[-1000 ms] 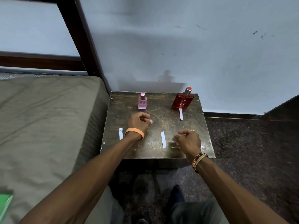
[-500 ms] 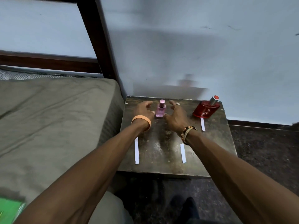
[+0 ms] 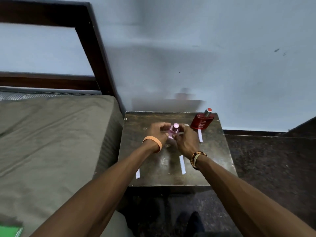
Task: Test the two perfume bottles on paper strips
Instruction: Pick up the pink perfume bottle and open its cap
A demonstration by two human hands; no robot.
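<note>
At the bottom of the frame a dark shoe stands on the floor, and a green object shows in the lower left corner on the bed. Two bare forearms reach up the frame over the dark, worn bench.

On the near part of the bench lie the left paper strip, partly hidden by the left forearm, and the middle paper strip, just beside the right wrist with its beaded bracelet.

Further up, the left hand, with an orange wristband, and the right hand are together at the centre of the frame. Both have curled fingers clasped on the pink perfume bottle, which is tilted between them with its round cap showing; motion blur hides the exact grip.

Right of the hands lies the far paper strip, its far end touching the red perfume bottle, which stands in the bench's far right corner by the pale wall.
</note>
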